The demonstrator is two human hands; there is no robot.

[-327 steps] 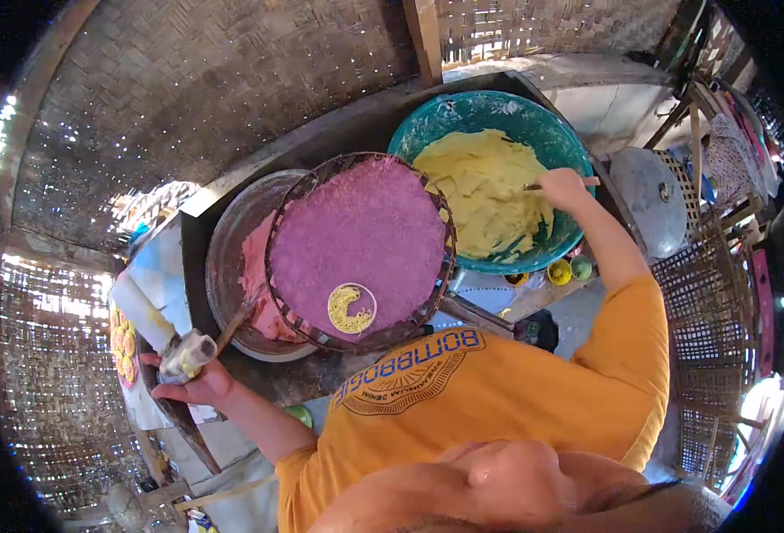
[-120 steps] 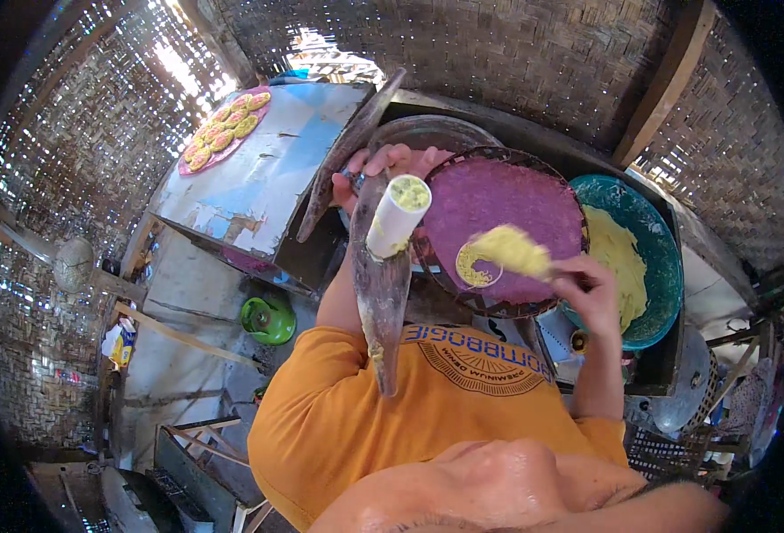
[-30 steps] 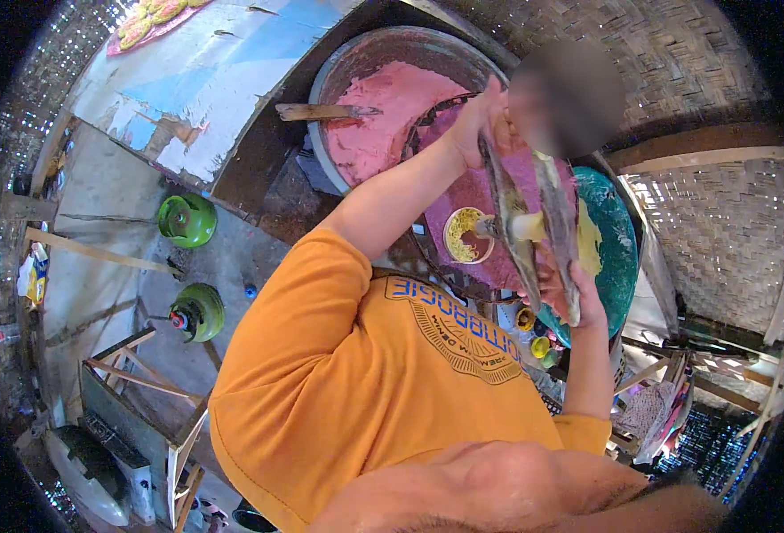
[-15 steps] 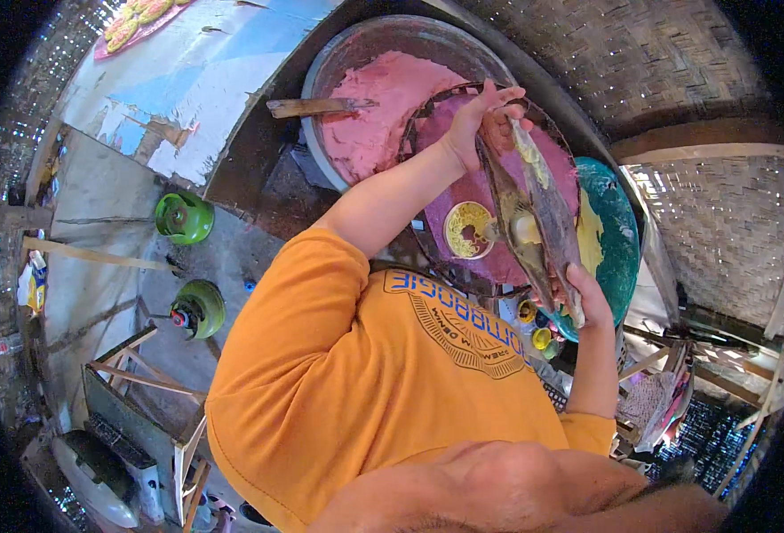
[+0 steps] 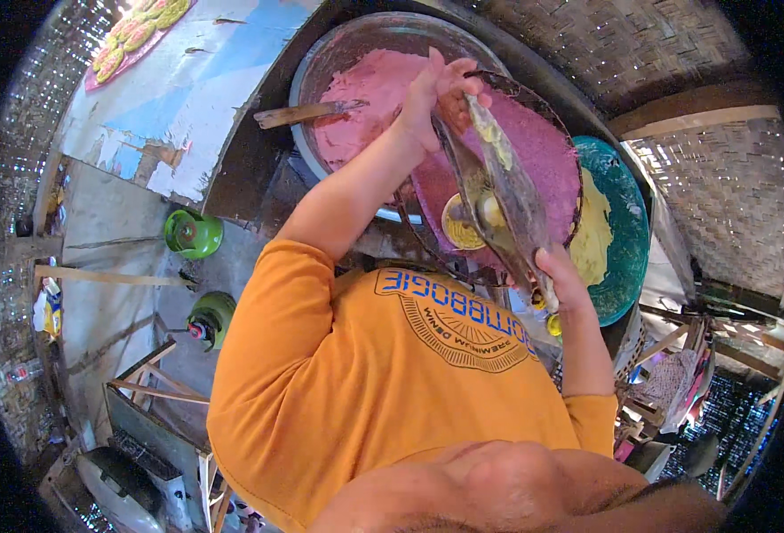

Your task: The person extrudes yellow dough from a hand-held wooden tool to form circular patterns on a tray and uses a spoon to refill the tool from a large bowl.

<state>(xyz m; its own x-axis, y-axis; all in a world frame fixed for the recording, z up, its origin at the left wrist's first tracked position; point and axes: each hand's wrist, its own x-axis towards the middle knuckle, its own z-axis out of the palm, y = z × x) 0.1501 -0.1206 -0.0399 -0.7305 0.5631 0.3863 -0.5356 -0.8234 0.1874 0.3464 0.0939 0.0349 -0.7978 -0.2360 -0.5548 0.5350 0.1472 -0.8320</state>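
Note:
My left hand [image 5: 433, 98] holds the upper end of a long, two-armed wooden press [image 5: 521, 191], its fingers partly stretched out past the end. My right hand [image 5: 564, 277] is wrapped round the lower end. The press's two weathered arms lie slightly apart, and a round pale piece [image 5: 492, 211] shows between them. Yellow dough-like paste [image 5: 496, 142] is smeared on the upper part. Beneath the press is a yellow-rimmed round container [image 5: 456, 233], partly covered by it. Both stand over a wide, dark-rimmed round tray [image 5: 580, 178] with a pink surface.
Behind the tray stands a large grey basin [image 5: 300, 147] of pink dough [image 5: 356, 102], a wooden stick [image 5: 298, 115] resting in it. At right a teal basin [image 5: 627, 240] holds yellow dough [image 5: 593, 235]. Green gas cylinders [image 5: 194, 234] stand on the floor at left.
Both hands and the press have shifted left in the picture, the view having moved a little too. The press now covers more of the round container. Both hands keep their hold.

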